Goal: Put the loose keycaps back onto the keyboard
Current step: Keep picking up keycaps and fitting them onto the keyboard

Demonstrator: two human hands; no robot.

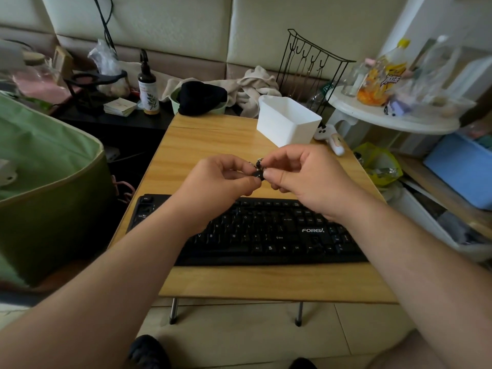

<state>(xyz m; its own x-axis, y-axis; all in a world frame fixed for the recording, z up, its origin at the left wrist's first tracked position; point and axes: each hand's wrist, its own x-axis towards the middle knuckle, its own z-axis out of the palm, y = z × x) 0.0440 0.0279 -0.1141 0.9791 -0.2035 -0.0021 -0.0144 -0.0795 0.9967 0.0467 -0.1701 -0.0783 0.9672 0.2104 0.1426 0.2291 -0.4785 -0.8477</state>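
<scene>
Keycap point(258, 173), apparently, pinched between both hands' fingers point(250, 182), mostly hidden.

The left hand point(218, 179) and right hand point(303, 171) hid most of the small black keycap point(258, 173) pinched between them, so its legend and shape could not be told; a thin metal piece point(259, 160) poking above it was too small to identify; the forearms covered the left and far-right stretches of the keyboard point(266, 230), so any bare switches there were out of sight; most key legends were too small to read; the worktop point(213, 139) hid its rear legs; bottles on the white side table point(394, 121) were blurred; the blue box point(463, 169) ran off the right edge.
</scene>
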